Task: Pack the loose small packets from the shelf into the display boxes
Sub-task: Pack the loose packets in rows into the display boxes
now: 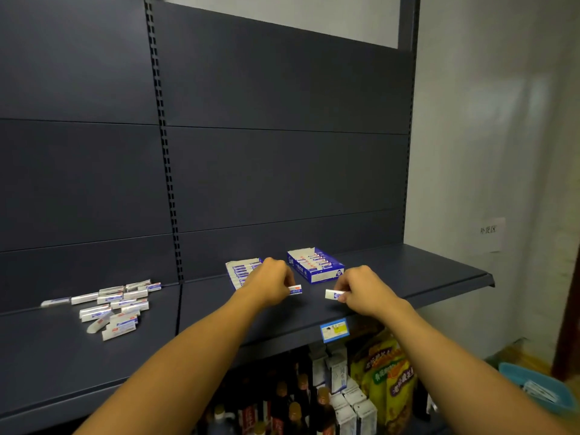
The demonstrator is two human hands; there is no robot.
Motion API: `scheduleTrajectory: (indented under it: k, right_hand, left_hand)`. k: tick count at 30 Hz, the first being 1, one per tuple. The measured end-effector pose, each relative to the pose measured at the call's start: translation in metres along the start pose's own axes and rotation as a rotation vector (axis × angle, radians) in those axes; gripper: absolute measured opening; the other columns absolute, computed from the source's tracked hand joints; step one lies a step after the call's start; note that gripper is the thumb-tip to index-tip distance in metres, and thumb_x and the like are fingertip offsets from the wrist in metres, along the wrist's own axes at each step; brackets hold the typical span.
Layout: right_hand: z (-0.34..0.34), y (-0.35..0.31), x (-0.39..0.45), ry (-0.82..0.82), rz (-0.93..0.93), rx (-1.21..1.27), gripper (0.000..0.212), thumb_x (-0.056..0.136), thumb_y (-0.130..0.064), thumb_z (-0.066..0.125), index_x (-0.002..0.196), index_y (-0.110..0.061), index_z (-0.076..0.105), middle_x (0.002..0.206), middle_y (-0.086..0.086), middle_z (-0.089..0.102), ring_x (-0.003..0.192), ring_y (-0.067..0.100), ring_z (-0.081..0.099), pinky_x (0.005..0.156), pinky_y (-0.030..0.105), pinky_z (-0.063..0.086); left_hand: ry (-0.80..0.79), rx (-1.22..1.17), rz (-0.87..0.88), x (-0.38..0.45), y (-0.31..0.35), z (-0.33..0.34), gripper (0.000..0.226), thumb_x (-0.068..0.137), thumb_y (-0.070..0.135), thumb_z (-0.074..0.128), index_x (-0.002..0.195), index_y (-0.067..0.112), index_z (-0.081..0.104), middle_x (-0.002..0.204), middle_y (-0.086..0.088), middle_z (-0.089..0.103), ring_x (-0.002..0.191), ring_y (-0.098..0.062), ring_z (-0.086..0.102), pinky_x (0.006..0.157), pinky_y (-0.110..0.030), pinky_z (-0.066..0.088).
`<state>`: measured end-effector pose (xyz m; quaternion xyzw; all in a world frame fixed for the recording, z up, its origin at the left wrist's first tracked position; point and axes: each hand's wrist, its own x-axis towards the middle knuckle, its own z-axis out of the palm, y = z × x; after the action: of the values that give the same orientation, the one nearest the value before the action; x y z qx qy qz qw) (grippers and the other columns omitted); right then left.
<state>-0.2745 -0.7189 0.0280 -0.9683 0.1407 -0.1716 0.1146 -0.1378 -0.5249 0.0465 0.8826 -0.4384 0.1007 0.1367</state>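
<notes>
Two blue-and-white display boxes stand on the dark shelf (408,277): the left box (240,270) is partly hidden behind my left hand, and the right box (315,265) is filled with rows of packets. My left hand (273,281) pinches one small white packet (295,290) just in front of the left box. My right hand (361,287) grips another small packet (333,295) in front of the right box. A pile of several loose packets (110,304) lies on the shelf to the left.
A slotted upright (166,152) splits the dark back panel. A blue price tag (334,329) sits on the shelf's front edge. Below it stand bottles (288,403), cartons and yellow snack bags (389,375). A blue basket (539,387) sits at lower right by the wall.
</notes>
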Motion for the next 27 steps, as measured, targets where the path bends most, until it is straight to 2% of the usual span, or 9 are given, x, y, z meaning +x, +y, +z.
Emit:
scheduleTrajectory:
  k: [6, 11, 19, 23, 27]
  right_hand:
    - [-0.003, 0.027, 0.017, -0.034, 0.008, 0.017, 0.011, 0.085, -0.017, 0.071, 0.091, -0.026, 0.072, 0.102, -0.006, 0.062, 0.095, 0.014, 0.06, 0.081, 0.033, 0.06]
    - [-0.004, 0.046, 0.047, -0.049, -0.026, 0.005, 0.015, 0.084, -0.016, 0.072, 0.096, -0.024, 0.072, 0.109, -0.005, 0.061, 0.103, 0.015, 0.059, 0.082, 0.033, 0.06]
    - [-0.01, 0.068, 0.114, -0.069, -0.099, -0.036, 0.014, 0.086, -0.011, 0.069, 0.091, -0.023, 0.069, 0.109, -0.006, 0.058, 0.095, 0.012, 0.06, 0.078, 0.028, 0.058]
    - [-0.011, 0.073, 0.147, -0.065, -0.124, -0.038, 0.018, 0.087, -0.011, 0.069, 0.085, -0.028, 0.064, 0.107, -0.006, 0.058, 0.092, 0.01, 0.06, 0.072, 0.023, 0.054]
    - [-0.005, 0.08, 0.174, -0.09, -0.137, -0.029, 0.016, 0.088, -0.012, 0.071, 0.093, -0.025, 0.067, 0.108, -0.006, 0.059, 0.094, 0.011, 0.061, 0.069, 0.02, 0.052]
  left_hand:
    - [-0.012, -0.009, 0.008, 0.031, 0.012, 0.009, 0.019, 0.092, 0.012, 0.067, 0.108, 0.014, 0.075, 0.108, -0.003, 0.071, 0.095, -0.017, 0.066, 0.087, -0.036, 0.059]
    - [-0.014, -0.027, 0.0, 0.066, 0.01, 0.021, 0.019, 0.091, 0.011, 0.067, 0.108, 0.014, 0.075, 0.109, -0.005, 0.07, 0.096, -0.018, 0.066, 0.086, -0.036, 0.059]
    - [-0.02, -0.079, -0.034, 0.133, -0.008, 0.038, 0.025, 0.093, 0.013, 0.067, 0.118, 0.014, 0.072, 0.119, -0.004, 0.068, 0.106, -0.017, 0.065, 0.094, -0.037, 0.057]
    - [-0.02, -0.082, -0.044, 0.158, -0.016, 0.041, 0.026, 0.093, 0.013, 0.067, 0.118, 0.014, 0.071, 0.12, -0.004, 0.069, 0.106, -0.017, 0.065, 0.093, -0.036, 0.058]
    - [-0.016, -0.076, -0.043, 0.178, -0.022, 0.043, 0.025, 0.093, 0.01, 0.066, 0.118, 0.013, 0.071, 0.121, -0.005, 0.069, 0.108, -0.019, 0.066, 0.091, -0.034, 0.059]
